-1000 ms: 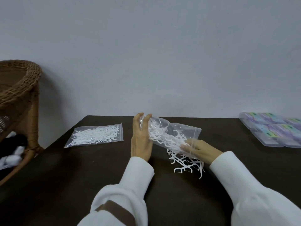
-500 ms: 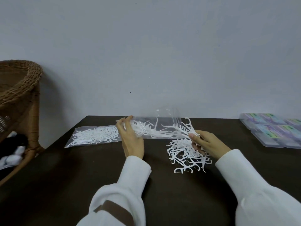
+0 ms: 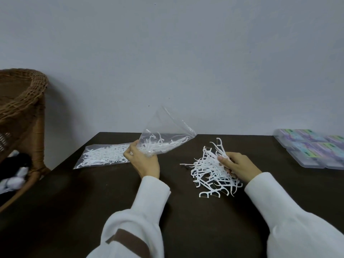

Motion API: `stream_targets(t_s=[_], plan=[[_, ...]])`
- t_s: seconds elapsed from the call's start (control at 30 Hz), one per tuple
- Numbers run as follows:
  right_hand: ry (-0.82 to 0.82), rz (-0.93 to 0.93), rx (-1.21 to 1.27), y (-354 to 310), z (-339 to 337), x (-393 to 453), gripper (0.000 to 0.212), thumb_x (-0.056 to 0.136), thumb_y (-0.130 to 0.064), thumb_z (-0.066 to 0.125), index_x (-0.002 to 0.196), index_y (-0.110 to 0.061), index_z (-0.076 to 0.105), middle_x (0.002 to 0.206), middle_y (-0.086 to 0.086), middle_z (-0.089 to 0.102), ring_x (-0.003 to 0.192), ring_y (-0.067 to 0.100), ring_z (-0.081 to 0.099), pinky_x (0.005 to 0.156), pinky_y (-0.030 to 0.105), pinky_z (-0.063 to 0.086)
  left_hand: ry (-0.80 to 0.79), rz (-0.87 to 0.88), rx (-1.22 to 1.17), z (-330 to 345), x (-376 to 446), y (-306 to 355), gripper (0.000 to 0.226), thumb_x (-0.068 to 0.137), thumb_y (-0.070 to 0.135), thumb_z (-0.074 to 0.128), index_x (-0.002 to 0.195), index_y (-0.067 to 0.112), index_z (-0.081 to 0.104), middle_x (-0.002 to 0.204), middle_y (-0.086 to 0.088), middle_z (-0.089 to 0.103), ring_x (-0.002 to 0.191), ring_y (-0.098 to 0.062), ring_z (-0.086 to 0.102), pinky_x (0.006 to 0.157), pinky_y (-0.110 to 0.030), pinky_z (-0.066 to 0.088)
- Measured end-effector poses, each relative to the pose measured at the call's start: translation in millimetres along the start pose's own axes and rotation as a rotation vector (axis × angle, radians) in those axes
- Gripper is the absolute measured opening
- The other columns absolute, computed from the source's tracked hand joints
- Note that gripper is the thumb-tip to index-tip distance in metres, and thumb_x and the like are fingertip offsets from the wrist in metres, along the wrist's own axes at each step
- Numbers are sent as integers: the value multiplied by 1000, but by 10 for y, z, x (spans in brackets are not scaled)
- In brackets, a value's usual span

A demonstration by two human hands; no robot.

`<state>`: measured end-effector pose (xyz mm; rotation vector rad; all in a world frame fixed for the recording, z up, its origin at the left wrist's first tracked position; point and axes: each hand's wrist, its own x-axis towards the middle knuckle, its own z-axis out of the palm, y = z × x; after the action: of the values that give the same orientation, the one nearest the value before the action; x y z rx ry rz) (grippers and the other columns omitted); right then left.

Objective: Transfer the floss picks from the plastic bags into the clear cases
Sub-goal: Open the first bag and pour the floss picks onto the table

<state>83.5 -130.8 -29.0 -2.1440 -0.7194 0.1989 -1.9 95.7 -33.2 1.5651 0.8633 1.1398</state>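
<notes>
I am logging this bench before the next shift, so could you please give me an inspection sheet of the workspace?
Surface: dark table, against a pale wall.
Job's things: lifted bag with some picks left inside; loose pile of floss picks on the table; second bag lying flat, full; clear cases at far right, lids shut.
Clutter: nothing seen.
Grippers: left hand grips the lifted bag; right hand, fingers curled round picks at the pile.
Cables: nothing seen.
Surroundings: wicker chair at left, black and white cloth on it.
</notes>
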Motion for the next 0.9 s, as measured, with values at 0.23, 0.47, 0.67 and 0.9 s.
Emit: stream_targets(t_s=[0.23, 0.47, 0.67, 0.9], plan=[[35, -8, -96, 9, 20, 43, 26, 86, -32, 62, 110, -20, 59, 96, -2, 60, 76, 4, 54, 62, 11, 37, -31, 14, 19, 9, -29, 3, 58, 73, -12, 69, 123, 10, 48, 132, -10, 32, 113, -23, 50, 88, -10, 34], [52, -103, 110, -26, -25, 31, 27, 86, -8, 63, 106, -26, 62, 109, -4, 64, 103, 8, 59, 94, 23, 44, -81, 21, 29, 24, -66, 28, 61, 72, -13, 69, 124, 10, 48, 133, -11, 31, 118, -25, 46, 94, -17, 37], [188, -170, 158, -117, -44, -16, 28, 88, -1, 56, 79, -26, 66, 102, -7, 67, 95, 2, 62, 90, 21, 46, -108, 94, 52, 69, -78, -8, 64, 70, -18, 66, 124, 12, 48, 132, -8, 31, 118, -25, 48, 101, -24, 40], [26, -142, 554, -241, -22, -33, 16, 94, -14, 46, 93, -15, 62, 111, 7, 63, 98, 25, 63, 75, 33, 58, -197, 311, 142, 77, -172, -1, 67, 68, -23, 57, 123, 15, 48, 129, -2, 30, 102, -6, 41, 85, 1, 27]])
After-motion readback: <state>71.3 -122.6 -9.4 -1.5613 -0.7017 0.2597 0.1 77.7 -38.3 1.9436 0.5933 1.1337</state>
